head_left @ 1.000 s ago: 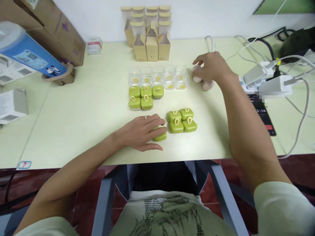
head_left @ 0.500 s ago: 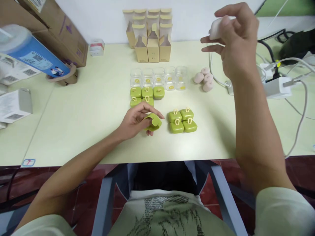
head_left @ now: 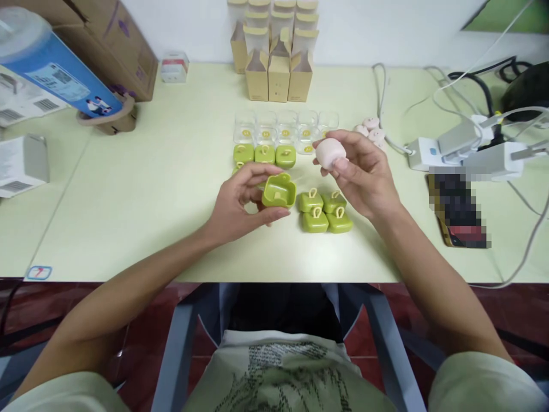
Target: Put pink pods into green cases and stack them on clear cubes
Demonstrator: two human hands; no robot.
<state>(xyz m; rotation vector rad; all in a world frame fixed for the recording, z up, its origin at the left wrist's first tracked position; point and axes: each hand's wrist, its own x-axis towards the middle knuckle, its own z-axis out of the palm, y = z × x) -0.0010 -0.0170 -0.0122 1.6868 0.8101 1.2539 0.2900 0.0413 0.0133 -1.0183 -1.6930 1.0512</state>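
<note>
My left hand (head_left: 238,203) grips a green square lid (head_left: 279,190) above the table, its hollow underside turned toward me. My right hand (head_left: 364,171) pinches a pale pink rounded piece (head_left: 329,152) in its fingertips, just right of the lid and a little higher. Below and between the hands, a block of green lids with yellow loops (head_left: 325,210) lies on the table. More green lids (head_left: 265,154) sit behind, in front of a row of clear containers (head_left: 286,126). Three more pink pieces (head_left: 372,130) lie to the right of the containers.
Tan cardboard boxes (head_left: 278,63) stand at the back wall. A brown carton (head_left: 128,46) and a blue-labelled package (head_left: 47,63) are at the far left. Power strips and cables (head_left: 467,143) and a phone (head_left: 457,209) crowd the right side of the pale green table (head_left: 150,189).
My right hand came down from high up with the pink piece to just beside the lid. My left hand lifted the green lid off the table and turned its underside up.
</note>
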